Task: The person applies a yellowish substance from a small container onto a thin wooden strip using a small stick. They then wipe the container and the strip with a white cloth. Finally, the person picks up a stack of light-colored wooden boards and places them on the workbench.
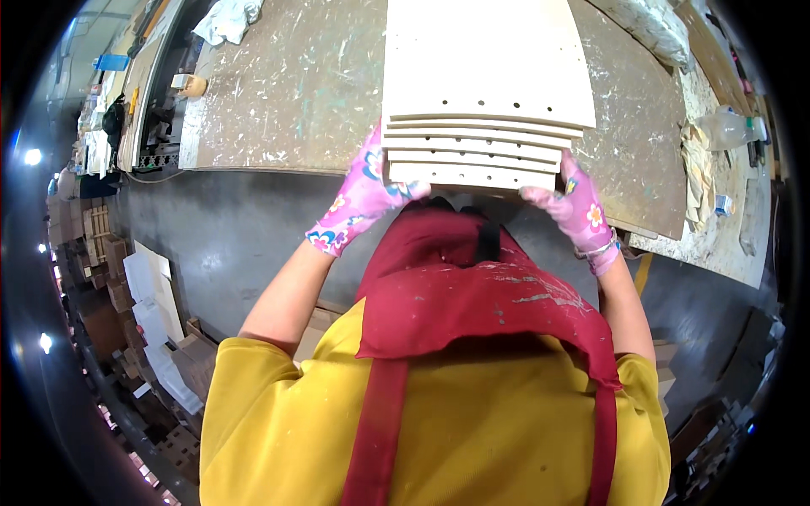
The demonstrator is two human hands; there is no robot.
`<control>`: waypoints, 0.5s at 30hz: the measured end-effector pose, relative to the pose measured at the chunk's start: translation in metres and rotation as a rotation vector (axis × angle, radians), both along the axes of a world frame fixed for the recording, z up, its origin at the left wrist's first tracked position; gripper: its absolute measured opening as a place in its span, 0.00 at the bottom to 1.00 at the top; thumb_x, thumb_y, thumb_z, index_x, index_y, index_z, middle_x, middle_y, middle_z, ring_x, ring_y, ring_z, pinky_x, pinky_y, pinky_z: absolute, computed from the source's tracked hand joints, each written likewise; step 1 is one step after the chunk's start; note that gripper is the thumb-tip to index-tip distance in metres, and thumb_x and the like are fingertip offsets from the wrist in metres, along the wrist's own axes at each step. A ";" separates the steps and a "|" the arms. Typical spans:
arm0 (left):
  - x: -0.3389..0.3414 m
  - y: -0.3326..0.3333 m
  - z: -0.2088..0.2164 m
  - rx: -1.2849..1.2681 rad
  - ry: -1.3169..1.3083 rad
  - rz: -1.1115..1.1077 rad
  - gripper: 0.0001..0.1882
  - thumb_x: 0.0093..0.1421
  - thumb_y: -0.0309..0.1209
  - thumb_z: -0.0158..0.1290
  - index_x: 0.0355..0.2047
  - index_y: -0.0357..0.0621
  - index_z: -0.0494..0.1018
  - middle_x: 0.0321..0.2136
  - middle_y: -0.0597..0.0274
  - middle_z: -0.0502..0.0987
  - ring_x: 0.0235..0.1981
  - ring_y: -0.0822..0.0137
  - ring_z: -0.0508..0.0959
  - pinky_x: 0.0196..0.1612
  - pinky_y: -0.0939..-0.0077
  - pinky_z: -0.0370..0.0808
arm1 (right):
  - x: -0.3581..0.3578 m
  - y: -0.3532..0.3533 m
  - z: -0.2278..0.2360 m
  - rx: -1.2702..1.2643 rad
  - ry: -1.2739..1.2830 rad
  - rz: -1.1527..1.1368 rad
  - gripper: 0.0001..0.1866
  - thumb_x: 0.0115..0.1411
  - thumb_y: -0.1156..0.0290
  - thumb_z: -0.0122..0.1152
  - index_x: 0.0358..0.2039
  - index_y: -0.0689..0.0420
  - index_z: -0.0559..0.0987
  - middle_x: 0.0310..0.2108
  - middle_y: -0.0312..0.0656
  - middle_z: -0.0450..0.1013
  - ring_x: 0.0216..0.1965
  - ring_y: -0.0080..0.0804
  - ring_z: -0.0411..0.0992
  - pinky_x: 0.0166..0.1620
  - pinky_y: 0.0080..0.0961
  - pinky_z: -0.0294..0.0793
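Observation:
A stack of pale cream boards (485, 63) lies on the worktable in front of me, its near edges stepped one behind another. Small dark holes run in rows along those edges. My left hand (371, 192), in a pink flowered glove, grips the near left corner of the stack, thumb across the front edge. At the near right corner my right hand (577, 202), gloved the same way, holds the boards with its thumb on the front. The fingers of both hands are partly hidden behind the stack's sides.
The brown worktable (287, 101) is scuffed and paint-spotted. On its right are a clear plastic bottle (727, 129), crumpled paper (699, 169) and a wrapped bundle (645, 25). A white cloth (228, 20) lies far left. Cardboard boxes (196, 363) stand on the floor at left.

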State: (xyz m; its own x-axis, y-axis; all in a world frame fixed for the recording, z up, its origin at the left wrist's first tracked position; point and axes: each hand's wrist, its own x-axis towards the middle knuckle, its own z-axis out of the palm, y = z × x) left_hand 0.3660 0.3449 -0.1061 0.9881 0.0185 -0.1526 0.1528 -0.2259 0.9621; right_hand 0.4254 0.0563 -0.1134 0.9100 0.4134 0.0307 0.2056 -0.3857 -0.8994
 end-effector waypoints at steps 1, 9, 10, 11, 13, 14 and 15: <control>-0.003 0.001 0.000 0.007 0.007 -0.019 0.33 0.50 0.27 0.63 0.55 0.39 0.61 0.48 0.59 0.72 0.50 0.69 0.71 0.52 0.75 0.69 | 0.000 -0.002 0.006 -0.063 -0.001 0.056 0.35 0.49 0.48 0.66 0.47 0.64 0.70 0.41 0.53 0.72 0.43 0.45 0.73 0.47 0.35 0.70; -0.006 -0.003 -0.005 -0.125 0.101 0.114 0.33 0.50 0.24 0.62 0.55 0.35 0.61 0.47 0.57 0.72 0.49 0.69 0.72 0.51 0.75 0.71 | -0.005 0.007 0.005 -0.110 0.102 -0.022 0.27 0.53 0.59 0.66 0.47 0.64 0.71 0.35 0.45 0.76 0.35 0.34 0.75 0.43 0.28 0.73; -0.005 -0.004 -0.004 -0.113 0.103 0.118 0.32 0.50 0.24 0.62 0.55 0.35 0.61 0.47 0.57 0.73 0.48 0.69 0.73 0.50 0.75 0.71 | -0.004 0.008 0.003 -0.150 0.111 -0.041 0.26 0.53 0.59 0.65 0.46 0.64 0.71 0.33 0.44 0.76 0.34 0.34 0.75 0.42 0.28 0.74; -0.003 -0.004 -0.002 -0.099 0.100 0.122 0.32 0.51 0.23 0.61 0.55 0.34 0.61 0.46 0.57 0.73 0.47 0.69 0.73 0.49 0.76 0.72 | -0.003 0.012 0.009 -0.171 0.141 -0.052 0.31 0.51 0.53 0.66 0.50 0.61 0.71 0.39 0.53 0.76 0.41 0.47 0.76 0.43 0.33 0.74; -0.001 -0.004 0.002 -0.162 0.100 0.129 0.31 0.52 0.23 0.59 0.55 0.34 0.61 0.45 0.56 0.74 0.44 0.70 0.75 0.46 0.77 0.74 | -0.002 0.018 0.013 -0.202 0.096 -0.075 0.31 0.51 0.54 0.66 0.50 0.60 0.71 0.39 0.53 0.76 0.41 0.47 0.76 0.43 0.33 0.74; -0.001 -0.003 0.001 -0.176 0.097 0.131 0.31 0.52 0.23 0.59 0.56 0.34 0.60 0.45 0.56 0.74 0.44 0.70 0.75 0.46 0.77 0.74 | -0.002 0.020 0.015 -0.217 0.073 -0.087 0.31 0.51 0.54 0.67 0.50 0.60 0.71 0.39 0.53 0.75 0.42 0.47 0.76 0.43 0.33 0.74; -0.002 -0.002 0.000 -0.190 0.093 0.133 0.31 0.52 0.23 0.59 0.56 0.34 0.60 0.45 0.56 0.74 0.45 0.70 0.75 0.46 0.77 0.74 | -0.002 0.019 0.011 -0.205 0.049 -0.095 0.30 0.51 0.55 0.66 0.50 0.60 0.71 0.40 0.53 0.75 0.42 0.46 0.75 0.44 0.33 0.73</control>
